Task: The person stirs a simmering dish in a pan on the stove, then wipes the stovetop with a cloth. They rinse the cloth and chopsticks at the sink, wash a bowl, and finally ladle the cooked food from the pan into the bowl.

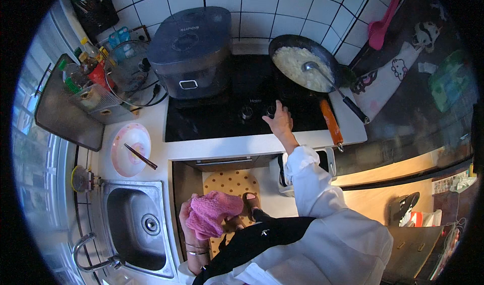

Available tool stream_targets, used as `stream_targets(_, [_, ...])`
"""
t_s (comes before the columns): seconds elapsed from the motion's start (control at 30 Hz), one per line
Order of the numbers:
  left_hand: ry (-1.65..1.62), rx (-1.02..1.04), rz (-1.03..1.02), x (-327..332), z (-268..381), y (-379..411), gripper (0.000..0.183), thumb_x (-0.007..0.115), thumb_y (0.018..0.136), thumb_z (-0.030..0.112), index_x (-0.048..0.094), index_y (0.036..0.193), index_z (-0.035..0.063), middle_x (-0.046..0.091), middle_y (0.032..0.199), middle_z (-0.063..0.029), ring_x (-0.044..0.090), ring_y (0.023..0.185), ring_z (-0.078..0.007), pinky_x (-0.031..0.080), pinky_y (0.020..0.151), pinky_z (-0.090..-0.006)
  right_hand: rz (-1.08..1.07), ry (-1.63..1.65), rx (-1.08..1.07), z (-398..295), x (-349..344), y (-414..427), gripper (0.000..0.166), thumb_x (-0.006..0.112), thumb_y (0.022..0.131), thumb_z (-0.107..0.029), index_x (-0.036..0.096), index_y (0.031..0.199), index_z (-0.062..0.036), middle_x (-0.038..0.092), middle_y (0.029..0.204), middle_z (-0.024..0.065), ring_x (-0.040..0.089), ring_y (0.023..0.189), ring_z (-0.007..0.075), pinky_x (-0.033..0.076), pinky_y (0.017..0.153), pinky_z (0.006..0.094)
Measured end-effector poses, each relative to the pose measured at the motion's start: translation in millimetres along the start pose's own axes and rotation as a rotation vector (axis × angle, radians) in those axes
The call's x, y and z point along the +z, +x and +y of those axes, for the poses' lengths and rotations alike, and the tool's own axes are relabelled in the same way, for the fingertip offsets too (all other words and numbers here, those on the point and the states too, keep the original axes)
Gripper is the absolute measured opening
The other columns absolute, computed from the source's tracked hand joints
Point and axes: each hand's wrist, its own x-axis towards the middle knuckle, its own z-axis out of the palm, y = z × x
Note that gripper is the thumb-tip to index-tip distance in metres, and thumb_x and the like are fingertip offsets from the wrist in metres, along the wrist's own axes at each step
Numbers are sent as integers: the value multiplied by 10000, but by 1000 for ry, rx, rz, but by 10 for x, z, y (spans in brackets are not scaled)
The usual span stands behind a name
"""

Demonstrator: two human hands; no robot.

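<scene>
My left hand (185, 214) holds a crumpled pink cloth (213, 214) in front of my body, to the right of the sink. My right hand (281, 121) reaches over the front of the black glass gas hob (211, 124). Its thumb and index finger are around the right control knob (270, 111), partly covering it. The left control knob (247, 113) sits free beside it. Behind my right hand, a dark wok (278, 43) on the right side of the hob holds pale, lumpy food (293, 60). A metal ladle (310, 66) rests in the wok, its black handle pointing towards the lower right.
A large dark rice cooker (189, 54) covers the hob's left side. The wok's orange handle (331, 122) juts over the counter edge. Chopsticks (140, 156) lie across a pink-patterned bowl (120, 149), above the steel sink (132, 209). Bottles (92, 67) and a glass lid (128, 73) stand at left.
</scene>
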Motion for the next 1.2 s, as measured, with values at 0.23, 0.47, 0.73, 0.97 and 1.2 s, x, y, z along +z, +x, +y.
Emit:
stream_targets(0.23, [17,14,-93,114,154,-149,215,481,839,254,572,869,61,615,872,-105,597,814,-243,494,764,-372,-183,302,-390,-489,-1334,-433,501,661,751,-226,475,1190,-70,570,953,153,549,896,271,448,778,353])
stream_targets(0.47, [171,18,-476,217,177,-86,283,435,836,301,547,915,52,593,959,-144,574,900,-281,476,810,-399,332,-126,-555,-687,-3763,-475,430,617,782,-162,497,1187,-76,532,1079,128,497,1027,250,389,902,349])
stream_targets(0.73, [224,-44,-559,684,-204,118,308,403,839,316,540,933,56,582,966,-144,564,913,-278,460,828,-401,811,-420,-610,-789,-5556,735,415,553,804,-288,525,1135,-38,558,1044,181,509,1004,340,390,889,414])
stream_targets(0.97, [137,-66,-596,1528,-850,600,330,375,843,329,534,949,60,573,972,-144,556,924,-276,447,844,-403,1013,-239,-503,-554,-6545,2299,589,469,831,-448,368,1301,-108,433,1236,216,412,1132,407,328,962,471])
stream_targets(1.2, [63,-12,-587,2175,-1169,882,353,347,846,343,527,966,63,563,978,-144,547,935,-273,433,860,-404,1254,-11,-712,-879,-6856,3238,542,423,855,-443,338,1317,-174,336,1334,132,306,1200,423,303,965,519])
